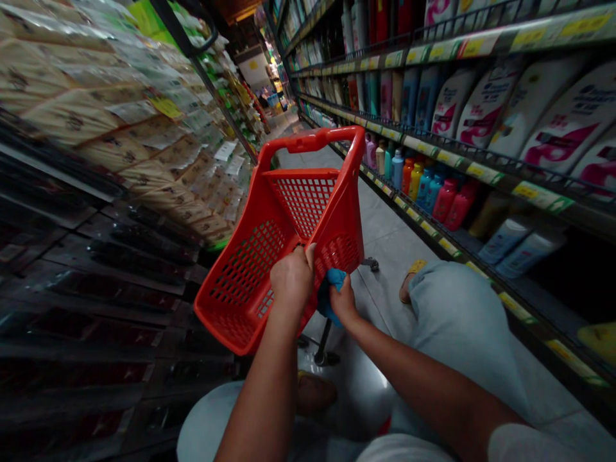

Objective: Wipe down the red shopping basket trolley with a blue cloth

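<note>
Blue cloth [335, 278] fills closed right fingers [342, 296]; left fingers [299, 262] grip red basket [333, 214].

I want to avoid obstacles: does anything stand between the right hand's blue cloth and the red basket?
Nothing visible does: the right hand holds the blue cloth close beside the red basket's outer wall.

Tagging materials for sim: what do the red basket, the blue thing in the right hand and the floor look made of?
Red basket: likely moulded plastic, smooth, semi-gloss; even colour, grid of openings, soft highlights.
Blue thing in the right hand: probably fabric, matte; looks bunched and soft, though thin film is possible.
Floor: probably polished tile; straight joint lines, bright reflection.
</note>
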A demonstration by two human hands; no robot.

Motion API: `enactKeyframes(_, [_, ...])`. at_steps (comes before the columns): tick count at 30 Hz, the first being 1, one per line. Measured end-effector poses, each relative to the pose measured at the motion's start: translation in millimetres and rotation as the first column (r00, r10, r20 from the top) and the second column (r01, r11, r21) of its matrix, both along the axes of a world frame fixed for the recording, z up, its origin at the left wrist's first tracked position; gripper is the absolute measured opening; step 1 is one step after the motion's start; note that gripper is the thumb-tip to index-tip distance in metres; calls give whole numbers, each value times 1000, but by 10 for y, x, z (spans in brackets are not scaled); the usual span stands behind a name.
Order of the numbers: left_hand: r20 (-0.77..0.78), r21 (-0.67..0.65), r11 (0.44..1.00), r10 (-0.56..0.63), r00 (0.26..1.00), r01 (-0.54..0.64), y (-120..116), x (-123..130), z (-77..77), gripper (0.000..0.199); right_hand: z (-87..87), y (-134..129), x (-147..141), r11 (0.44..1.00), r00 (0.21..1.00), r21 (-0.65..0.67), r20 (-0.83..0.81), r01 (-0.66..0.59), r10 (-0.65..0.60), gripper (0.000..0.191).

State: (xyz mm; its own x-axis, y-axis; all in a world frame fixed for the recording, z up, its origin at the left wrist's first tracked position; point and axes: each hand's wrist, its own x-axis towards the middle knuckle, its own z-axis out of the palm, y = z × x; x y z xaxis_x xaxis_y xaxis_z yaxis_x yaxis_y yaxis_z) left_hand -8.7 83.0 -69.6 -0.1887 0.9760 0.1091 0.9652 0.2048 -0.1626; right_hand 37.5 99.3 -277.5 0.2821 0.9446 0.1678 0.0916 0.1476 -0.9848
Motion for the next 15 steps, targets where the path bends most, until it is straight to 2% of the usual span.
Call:
enactKeyframes(3, [-12, 15, 1000, 9, 1000, -8, 42, 17, -56, 69, 84, 248, 40, 990, 993, -83, -22, 116, -118, 35])
enactKeyframes(5, [-11, 11, 1000, -2, 1000, 2, 57, -5, -39, 71, 161, 289, 36, 988, 989, -63, -15, 144, -145, 40])
enactKeyframes(8, [3, -20, 1000, -12, 1000, 12, 124, -25, 18, 77, 136, 123, 8, 999, 1000, 36, 18, 22, -23, 45])
enactKeyframes(10, [10, -25, 1000, -11, 1000, 12, 181, -25, 34, 79, 57, 34, 13, 997, 998, 33, 21, -65, 65, 45])
enactKeyframes(12, [1, -15, 1000, -14, 1000, 14, 218, -26, 28, 79, 16, 85, 45, 998, 1000, -63, -21, -10, 9, 44])
enactKeyframes(15, [-30, -24, 999, -25, 999, 25, 234, -34, 22, 80, 88, 314, 95, 972, 986, -184, -62, 143, -157, 42])
